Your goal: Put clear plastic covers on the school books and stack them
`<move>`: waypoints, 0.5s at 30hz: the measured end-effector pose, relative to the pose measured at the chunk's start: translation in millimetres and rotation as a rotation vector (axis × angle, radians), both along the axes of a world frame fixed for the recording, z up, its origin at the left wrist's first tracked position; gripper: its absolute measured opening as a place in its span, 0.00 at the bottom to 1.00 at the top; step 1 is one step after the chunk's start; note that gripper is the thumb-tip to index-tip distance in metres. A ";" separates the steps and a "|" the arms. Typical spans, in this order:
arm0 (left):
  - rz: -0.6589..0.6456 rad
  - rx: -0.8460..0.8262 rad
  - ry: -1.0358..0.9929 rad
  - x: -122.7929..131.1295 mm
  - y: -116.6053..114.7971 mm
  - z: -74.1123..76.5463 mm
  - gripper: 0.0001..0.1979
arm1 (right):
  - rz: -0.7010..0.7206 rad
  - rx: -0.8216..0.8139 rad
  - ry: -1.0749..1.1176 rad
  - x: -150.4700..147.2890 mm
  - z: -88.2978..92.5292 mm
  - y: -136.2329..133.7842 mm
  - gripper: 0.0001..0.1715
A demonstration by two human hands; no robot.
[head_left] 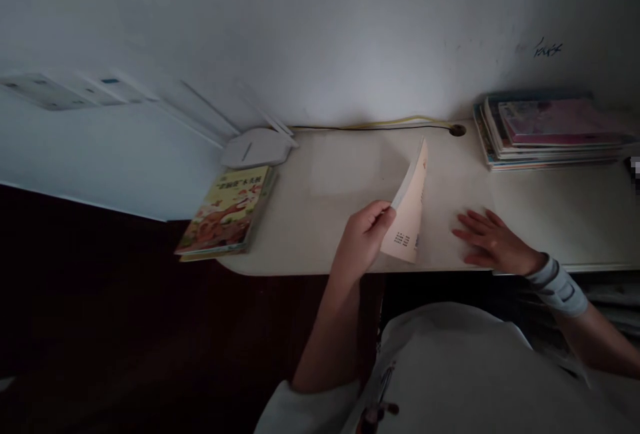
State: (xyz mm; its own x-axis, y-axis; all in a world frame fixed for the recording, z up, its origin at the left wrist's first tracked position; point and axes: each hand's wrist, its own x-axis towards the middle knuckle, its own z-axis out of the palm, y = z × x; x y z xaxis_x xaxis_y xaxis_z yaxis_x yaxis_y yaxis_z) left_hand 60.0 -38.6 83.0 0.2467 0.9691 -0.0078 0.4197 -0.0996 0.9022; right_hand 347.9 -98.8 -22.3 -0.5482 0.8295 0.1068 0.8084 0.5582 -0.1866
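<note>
A thin book [411, 211] with a pale pinkish cover stands tilted above the white desk, its spine side gripped by my left hand [364, 237]. Small dark print shows near the lower edge of its cover. To the right of the book, my right hand [495, 242] is low over the desk's front part, palm down with the fingers spread and nothing held; whether it touches the surface is unclear. A grey band [557, 284] wraps my right wrist.
White desk [345, 167] against a wall. A stack of books [550, 131] lies at the back right. Illustrated books [227, 211] overlap the left edge, beside a white router [257, 147] with antennas. Cables run along the wall to a round hole [457, 130].
</note>
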 end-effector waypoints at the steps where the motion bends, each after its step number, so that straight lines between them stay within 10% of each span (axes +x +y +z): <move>1: -0.021 -0.053 -0.064 -0.1 1.9 -3.4 0.13 | 0.002 0.002 0.004 0.1 0.0 0.0 0.32; 8: -0.033 -0.221 -0.281 10.9 4.1 -22.0 0.13 | 0.023 0.009 0.061 -1.5 4.7 1.0 0.29; 15: 0.054 -0.032 -0.109 3.1 -4.7 -22.0 0.12 | 0.076 0.049 0.312 -2.0 9.1 3.9 0.21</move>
